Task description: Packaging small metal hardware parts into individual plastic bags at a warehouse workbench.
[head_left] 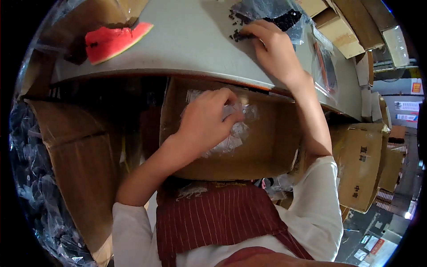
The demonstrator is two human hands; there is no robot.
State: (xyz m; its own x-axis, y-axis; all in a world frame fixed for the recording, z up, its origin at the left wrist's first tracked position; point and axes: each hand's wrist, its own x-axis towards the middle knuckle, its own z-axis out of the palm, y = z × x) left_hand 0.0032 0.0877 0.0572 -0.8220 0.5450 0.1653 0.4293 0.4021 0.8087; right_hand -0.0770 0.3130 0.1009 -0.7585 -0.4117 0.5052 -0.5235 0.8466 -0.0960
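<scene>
Over an open cardboard box (267, 153) below the table edge, my left hand (207, 115) is closed, thumb and forefinger curled about a small clear plastic bag (238, 108). More small clear bags (229, 144) lie beneath it in the box's left half. Up on the grey table, my right hand (275, 49) reaches to small black screw-like parts (237, 36). Its fingertips are bent together at these loose pieces; what they pinch is too small to make out. A larger heap of black parts (287, 20) rests on a clear plastic sheet or bag (253, 8) beyond that hand.
A bitten watermelon slice (113, 42) lies on the left of the grey table (191, 44). Flat plastic packets (327, 66) are at its right end. Cardboard boxes (73, 169) stand left and right (360, 164), with plastic-wrapped dark goods (42, 200) at far left.
</scene>
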